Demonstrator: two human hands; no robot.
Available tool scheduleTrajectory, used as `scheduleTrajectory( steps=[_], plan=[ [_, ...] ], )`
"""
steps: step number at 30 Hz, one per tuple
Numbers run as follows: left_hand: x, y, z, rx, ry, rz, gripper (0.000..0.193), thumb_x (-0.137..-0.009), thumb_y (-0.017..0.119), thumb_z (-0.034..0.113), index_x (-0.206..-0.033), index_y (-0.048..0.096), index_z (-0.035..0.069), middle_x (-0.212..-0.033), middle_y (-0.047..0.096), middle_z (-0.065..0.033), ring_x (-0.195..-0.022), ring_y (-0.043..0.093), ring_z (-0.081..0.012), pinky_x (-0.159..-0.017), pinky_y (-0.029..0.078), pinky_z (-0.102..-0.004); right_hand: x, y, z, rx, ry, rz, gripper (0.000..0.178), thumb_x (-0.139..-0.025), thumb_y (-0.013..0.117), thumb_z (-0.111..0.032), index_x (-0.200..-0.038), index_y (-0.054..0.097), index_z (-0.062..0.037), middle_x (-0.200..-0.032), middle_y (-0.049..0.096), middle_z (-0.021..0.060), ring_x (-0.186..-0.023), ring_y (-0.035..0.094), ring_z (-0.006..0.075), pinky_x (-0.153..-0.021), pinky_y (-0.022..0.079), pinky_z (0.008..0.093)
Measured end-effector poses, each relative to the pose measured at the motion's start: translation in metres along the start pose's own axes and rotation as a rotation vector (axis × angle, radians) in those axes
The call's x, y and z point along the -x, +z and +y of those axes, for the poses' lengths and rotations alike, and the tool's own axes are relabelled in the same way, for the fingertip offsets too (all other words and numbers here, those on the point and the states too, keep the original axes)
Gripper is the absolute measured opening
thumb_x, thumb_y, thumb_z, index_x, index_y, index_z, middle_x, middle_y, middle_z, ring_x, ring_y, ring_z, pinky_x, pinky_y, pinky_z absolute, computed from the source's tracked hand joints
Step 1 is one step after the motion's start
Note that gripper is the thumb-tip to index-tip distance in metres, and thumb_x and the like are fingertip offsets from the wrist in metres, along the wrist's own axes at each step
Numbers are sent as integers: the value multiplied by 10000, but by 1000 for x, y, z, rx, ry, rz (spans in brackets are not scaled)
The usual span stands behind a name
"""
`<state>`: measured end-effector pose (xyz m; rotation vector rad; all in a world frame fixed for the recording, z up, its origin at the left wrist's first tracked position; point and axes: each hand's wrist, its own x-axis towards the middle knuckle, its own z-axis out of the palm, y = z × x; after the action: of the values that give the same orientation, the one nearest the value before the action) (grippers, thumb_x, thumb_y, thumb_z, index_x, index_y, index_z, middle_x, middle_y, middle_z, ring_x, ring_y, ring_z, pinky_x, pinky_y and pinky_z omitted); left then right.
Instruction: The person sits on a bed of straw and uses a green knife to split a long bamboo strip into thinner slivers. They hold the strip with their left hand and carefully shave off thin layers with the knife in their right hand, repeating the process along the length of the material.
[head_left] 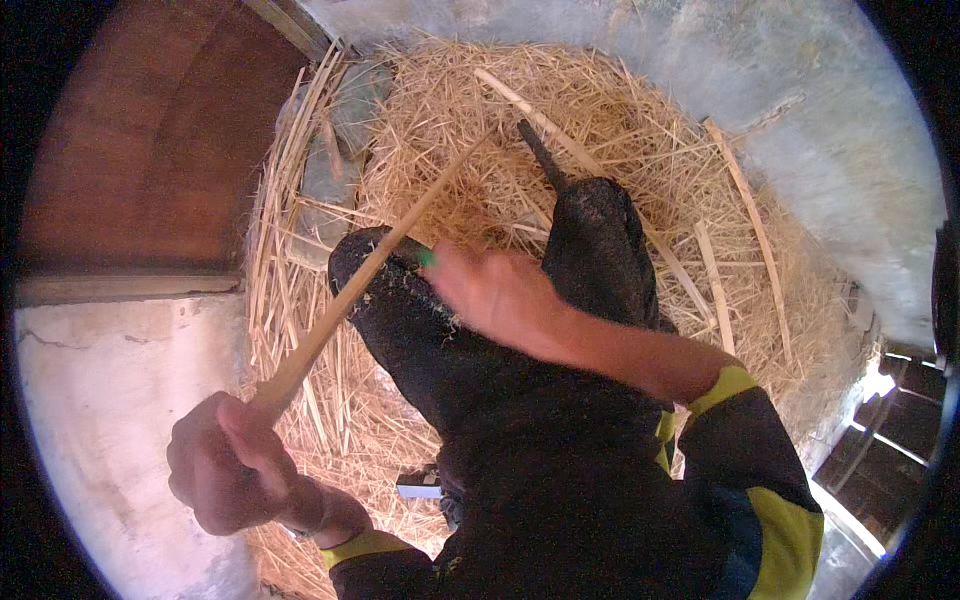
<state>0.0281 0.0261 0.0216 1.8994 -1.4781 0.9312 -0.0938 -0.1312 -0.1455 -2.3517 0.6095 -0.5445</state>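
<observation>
Nearest, left hand (232, 468) sits low-left of the knees (470, 330), fingers wrapped tight round the butt end of a long pale stick (355, 285). Sleeve cuff is yellow-green on dark fabric.

Stick runs up & right from that fist, crosses the left knee, tip reaching out over the straw pile (600, 130) beyond. It looks stiff, straight & light, prob. dry wood or split cane; likely splinters rather than bends, so a firm grip near the thick end, as now, seems right w/ the knee as a rest.

Right hand (495, 290) lies over the knees, fingers closed on a tool w/ a green handle (425, 257), just touching the stick where it meets the trouser leg. Blade itself can't be made out, hand is motion-blurred. Pale shavings cling to the dark trousers round that spot.

Small pale boxy item (420, 487) lies on the straw below the knees, beside the left leg; can't tell what it is.

Past the knees: straw heap w/ several more pale sticks (750, 225) lying across it, right of the legs. Left of the knees, a pale concrete floor (90, 400) & a reddish-brown wooden panel (150, 130) further up.
</observation>
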Motion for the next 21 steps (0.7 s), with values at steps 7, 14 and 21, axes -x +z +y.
scheduleTrajectory(
  steps=[7,14,21],
  plan=[
    [-9,-2,-2,39,68,8,243,-806,529,46,-592,550,-67,-507,527,-122,-408,485,-211,-384,356,-293,-6,-2,-6,-41,-74,44,234,-889,464,-267,-968,483,-47,-557,543,192,-498,565,375,-454,473,451],
    [-3,-10,-26,-290,-57,-43,271,-837,567,176,-627,622,15,-545,593,-66,-441,524,-178,-434,391,-281,-41,15,52,18,164,-65,270,-905,412,-263,-982,472,-12,-582,561,211,-576,587,401,-514,474,492],
    [-1,-5,-34,-283,-196,6,277,-837,580,242,-620,634,78,-543,586,-21,-497,522,-156,-454,387,-271,-27,34,107,111,285,-196,248,-918,375,-201,-1021,501,-14,-772,600,222,-733,617,364,-594,505,459]
  ],
)
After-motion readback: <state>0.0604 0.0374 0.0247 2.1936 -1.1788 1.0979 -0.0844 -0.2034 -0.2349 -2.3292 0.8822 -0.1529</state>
